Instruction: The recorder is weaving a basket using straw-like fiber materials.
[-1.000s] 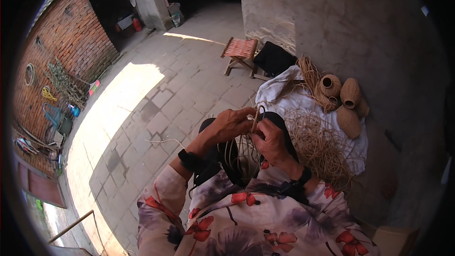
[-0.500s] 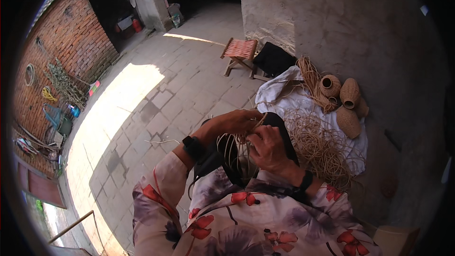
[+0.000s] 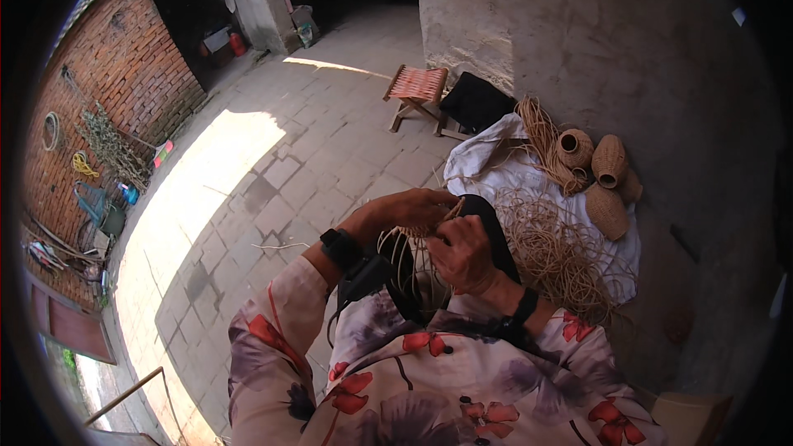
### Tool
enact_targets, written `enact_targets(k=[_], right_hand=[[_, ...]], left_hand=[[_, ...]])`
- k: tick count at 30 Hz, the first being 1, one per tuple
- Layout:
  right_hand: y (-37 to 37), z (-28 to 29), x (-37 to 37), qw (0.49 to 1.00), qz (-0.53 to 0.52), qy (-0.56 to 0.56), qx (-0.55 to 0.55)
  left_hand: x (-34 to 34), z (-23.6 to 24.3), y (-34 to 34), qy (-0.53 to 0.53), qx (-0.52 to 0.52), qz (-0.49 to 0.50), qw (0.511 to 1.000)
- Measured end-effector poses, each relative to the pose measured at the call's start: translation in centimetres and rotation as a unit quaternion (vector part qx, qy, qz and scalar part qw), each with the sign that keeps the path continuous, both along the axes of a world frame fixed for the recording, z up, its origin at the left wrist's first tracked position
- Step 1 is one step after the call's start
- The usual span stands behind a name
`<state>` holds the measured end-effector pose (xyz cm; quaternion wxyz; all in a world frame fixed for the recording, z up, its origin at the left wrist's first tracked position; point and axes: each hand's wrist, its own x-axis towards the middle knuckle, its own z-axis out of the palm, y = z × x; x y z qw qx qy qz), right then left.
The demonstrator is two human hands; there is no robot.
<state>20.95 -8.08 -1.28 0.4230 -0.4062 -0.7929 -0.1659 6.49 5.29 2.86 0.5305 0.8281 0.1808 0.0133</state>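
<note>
My left hand [image 3: 421,205] is curled over a small woven piece of tan cord [image 3: 420,230] above my lap, its fingertips mostly hidden. My right hand [image 3: 462,252] is closed on the same piece just below and to the right, beside a short upright strand [image 3: 454,209]. Loose strands [image 3: 396,258] hang from the piece between my dark-clad knees. A black device with a cable [image 3: 368,277] lies by my left wrist.
Right: white sheet [image 3: 487,153] bearing tangled cord [image 3: 553,244] and several woven vessels [image 3: 610,161]. Ahead: folding stool [image 3: 417,83], black cushion [image 3: 477,102], plastered wall [image 3: 628,41]. Left: brick wall [image 3: 124,41] with hung coils, dried branches and tools.
Since a second ago my left hand has turned over the piece with its forearm raised slightly, and my right hand has shifted a little down and left. The upright loop of cord now leans rightward.
</note>
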Motion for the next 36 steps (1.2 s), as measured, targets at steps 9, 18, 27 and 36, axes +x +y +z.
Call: enact_targets(k=[9,18,27,36], right_hand=[[-0.6,0.7,1.4,0.992,0.084,0.057,-0.079],[-1.3,0.5,1.2,0.755,0.169,0.507,-0.38],[0.1,2.6,1.3,0.671,0.218,0.556,-0.439],[0.1,3.5,1.7,0.879,0.107,0.192,-0.423]], left_hand=[[-1.0,2.0,-1.5,-0.025,0.083,0.075,0.993],[-3.4,3.1,-4.9,-0.11,0.168,0.141,0.969],[-4.3,1.4,-5.6,-0.056,0.382,0.096,0.917],[-4.9,-0.3,-5.7,-0.071,0.336,0.281,0.896]])
